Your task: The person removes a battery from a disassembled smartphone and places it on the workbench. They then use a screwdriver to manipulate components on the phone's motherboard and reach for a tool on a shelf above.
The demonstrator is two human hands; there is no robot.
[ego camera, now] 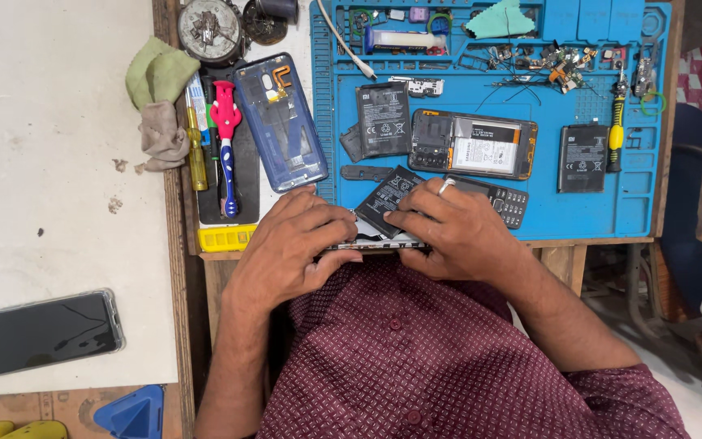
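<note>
Both hands grip an opened slim phone body (375, 241) at the near edge of the counter (591, 236), braced against the person's chest. The left hand (290, 248) clamps its end; the right hand (448, 232) presses fingertips onto the black rectangular battery (383, 199), steadying it.

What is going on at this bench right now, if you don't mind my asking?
A person in a maroon shirt holds an opened phone at the near edge of a blue work mat, left hand and right hand both gripping it. The right fingertips press on a black battery sitting on the phone. On the mat lie another opened phone, two loose batteries and a keypad phone. A blue back cover and a toothbrush lie to the left.
</note>
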